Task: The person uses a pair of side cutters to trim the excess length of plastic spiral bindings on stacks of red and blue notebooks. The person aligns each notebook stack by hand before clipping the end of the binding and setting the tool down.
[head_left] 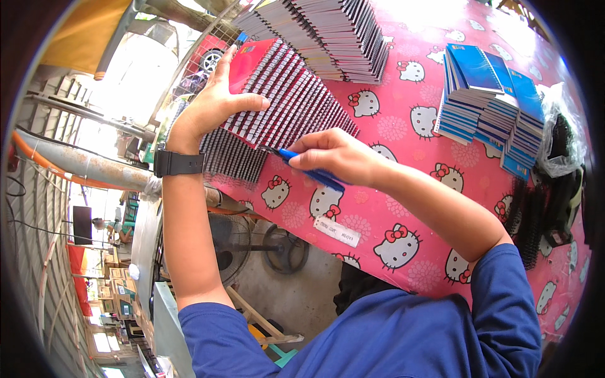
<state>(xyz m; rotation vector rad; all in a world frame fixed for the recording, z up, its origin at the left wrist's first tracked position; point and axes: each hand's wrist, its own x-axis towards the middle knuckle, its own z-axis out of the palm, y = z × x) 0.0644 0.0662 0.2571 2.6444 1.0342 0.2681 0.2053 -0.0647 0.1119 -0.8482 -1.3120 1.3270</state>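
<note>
A tall stack of red-covered notebooks with white wire binding (290, 94) stands on the pink table. My left hand (217, 104), with a black watch on its wrist, lies against the stack's left end, thumb and fingers spread over the top red cover. Blue-handled pliers (315, 173) are gripped in my right hand (340, 154). Their dark jaws reach the near lower corner of the stack, at the end of the bindings; whether they close on a wire is too small to tell. Below this stack shows a row of dark wire bindings (236, 157).
Beyond stands a large pile of notebooks with black spirals (321, 38). Blue notebooks (476, 69) are stacked at the right, near a clear plastic bag (561, 138) and black bristly coils (526, 220). A white paper strip (337, 232) lies near the table's edge. A fan (230, 246) stands below.
</note>
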